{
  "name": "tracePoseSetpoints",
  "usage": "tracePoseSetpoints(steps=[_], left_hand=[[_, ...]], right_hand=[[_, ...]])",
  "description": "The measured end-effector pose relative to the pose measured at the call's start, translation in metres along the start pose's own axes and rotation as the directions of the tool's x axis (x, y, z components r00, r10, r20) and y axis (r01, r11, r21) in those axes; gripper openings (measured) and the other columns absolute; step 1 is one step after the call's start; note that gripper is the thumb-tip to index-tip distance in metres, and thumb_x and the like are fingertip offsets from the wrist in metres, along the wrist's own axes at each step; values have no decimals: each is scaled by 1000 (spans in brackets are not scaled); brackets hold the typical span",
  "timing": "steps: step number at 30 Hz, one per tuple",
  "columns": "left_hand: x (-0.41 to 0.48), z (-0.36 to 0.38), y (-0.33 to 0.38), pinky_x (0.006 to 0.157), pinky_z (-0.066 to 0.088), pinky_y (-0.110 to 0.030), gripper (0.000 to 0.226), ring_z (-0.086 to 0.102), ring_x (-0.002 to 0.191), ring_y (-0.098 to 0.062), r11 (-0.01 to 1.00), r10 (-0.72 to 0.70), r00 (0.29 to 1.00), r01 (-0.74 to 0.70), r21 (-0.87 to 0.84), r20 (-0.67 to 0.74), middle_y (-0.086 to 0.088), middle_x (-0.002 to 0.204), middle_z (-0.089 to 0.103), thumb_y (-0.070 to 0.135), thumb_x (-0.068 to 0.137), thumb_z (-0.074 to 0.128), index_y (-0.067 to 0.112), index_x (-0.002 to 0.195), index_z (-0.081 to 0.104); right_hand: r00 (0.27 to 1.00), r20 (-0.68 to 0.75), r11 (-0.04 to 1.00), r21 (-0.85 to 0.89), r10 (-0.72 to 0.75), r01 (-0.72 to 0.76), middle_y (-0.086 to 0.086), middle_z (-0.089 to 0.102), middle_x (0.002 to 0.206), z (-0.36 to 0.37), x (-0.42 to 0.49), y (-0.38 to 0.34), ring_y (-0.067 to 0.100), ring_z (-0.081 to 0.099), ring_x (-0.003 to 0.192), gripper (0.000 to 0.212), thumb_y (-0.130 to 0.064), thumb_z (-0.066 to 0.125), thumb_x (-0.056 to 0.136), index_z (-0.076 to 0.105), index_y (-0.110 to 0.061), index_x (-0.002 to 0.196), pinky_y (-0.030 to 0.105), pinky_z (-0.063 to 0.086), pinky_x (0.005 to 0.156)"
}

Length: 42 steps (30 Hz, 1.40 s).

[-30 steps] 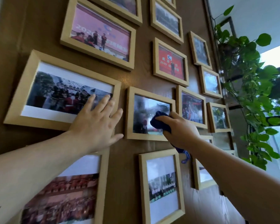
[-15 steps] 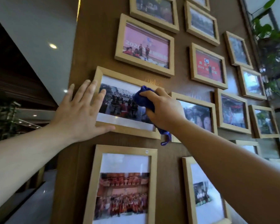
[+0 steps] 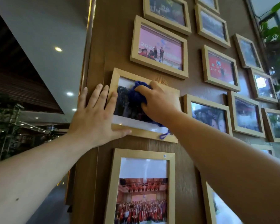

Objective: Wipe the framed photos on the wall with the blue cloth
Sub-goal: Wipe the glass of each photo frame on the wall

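Several light wooden framed photos hang on a brown wooden wall point(image 3: 116, 38). My right hand point(image 3: 158, 102) presses a bunched blue cloth point(image 3: 136, 97) against the glass of the leftmost middle frame point(image 3: 145, 135), near its upper left part. A loop of the cloth point(image 3: 164, 135) dangles over the frame's bottom rail. My left hand point(image 3: 94, 117) lies flat with fingers spread on that frame's left edge and the wall beside it, thumb along the bottom rail.
A pink photo frame point(image 3: 159, 47) hangs above, a tall group-photo frame point(image 3: 142, 188) below, and more frames to the right point(image 3: 208, 113). The wall's left edge point(image 3: 87, 46) gives onto an open hall with ceiling lights. Green plant leaves point(image 3: 276, 36) hang at the far right.
My right hand moved the cloth from the centre frame leftward onto the leftmost frame and further left across its glass. My left hand shifted left to that frame's edge. The view swung left.
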<state>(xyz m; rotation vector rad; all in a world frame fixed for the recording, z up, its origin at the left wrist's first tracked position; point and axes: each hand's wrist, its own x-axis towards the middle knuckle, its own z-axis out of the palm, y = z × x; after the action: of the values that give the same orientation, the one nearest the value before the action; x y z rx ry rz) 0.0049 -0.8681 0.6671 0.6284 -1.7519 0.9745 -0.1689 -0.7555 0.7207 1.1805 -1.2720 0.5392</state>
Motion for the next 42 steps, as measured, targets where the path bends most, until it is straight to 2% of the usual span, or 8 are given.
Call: tracePoseSetpoints(steps=[6,9,13,17,23,31,35,42], left_hand=[[0,2,0,118,1,-58,118,0,148,-29,1000,-19,1000,19,-7,-3,-16,159,17,94,63,11,13,150,8],[1,1,1,118,1,-58,118,-1,148,-29,1000,-14,1000,14,-14,-10,-16,160,15,94,63,11,13,149,6],[0,0,-1,117,4,-60,118,2,148,-31,1000,-4,1000,3,-23,-24,-17,159,16,93,65,9,12,150,9],[-1,0,-2,117,6,-60,114,6,148,-32,999,18,999,-19,-33,-50,-19,158,21,91,68,15,10,149,15],[0,0,-1,117,4,-60,116,4,148,-31,1000,6,999,-7,-24,-36,-18,159,18,93,66,12,11,149,11],[1,1,0,117,2,-61,124,-2,148,-31,1000,1,1000,-1,-16,-14,-19,160,13,97,60,1,10,149,6],[1,2,0,116,3,-61,129,-2,148,-32,1000,6,1000,-6,-1,-13,-19,160,12,99,56,1,9,149,7],[-1,1,1,117,5,-61,123,6,147,-33,1000,11,999,-12,-17,-40,-20,158,21,93,59,7,9,149,13]], right_hand=[[980,36,976,-101,197,-193,7,54,103,5,-41,70,19,42,66,41,-41,52,83,42,-34,122,31,31,56],[969,50,966,-105,243,-237,9,55,104,8,-41,67,19,41,67,42,-40,53,83,44,-31,123,28,29,55],[997,52,996,55,64,-67,8,56,108,7,-16,14,17,44,73,45,-39,52,81,40,-33,124,26,31,54],[988,53,989,56,-143,140,6,52,101,4,3,-34,20,49,70,45,-40,51,81,39,-30,123,28,35,52],[975,132,983,-13,-180,183,8,53,106,-8,-14,-11,28,55,71,44,-38,51,83,42,-30,125,33,43,53],[965,261,987,-161,30,13,6,55,109,-12,-59,48,29,55,73,43,-36,55,82,47,-29,123,33,41,55],[970,241,997,-80,32,-13,4,55,103,-13,-53,17,27,56,73,40,-37,54,81,45,-30,119,37,50,56],[967,213,980,174,-137,100,3,56,100,-16,-20,-61,26,57,82,42,-38,55,76,47,-32,117,44,52,64]])
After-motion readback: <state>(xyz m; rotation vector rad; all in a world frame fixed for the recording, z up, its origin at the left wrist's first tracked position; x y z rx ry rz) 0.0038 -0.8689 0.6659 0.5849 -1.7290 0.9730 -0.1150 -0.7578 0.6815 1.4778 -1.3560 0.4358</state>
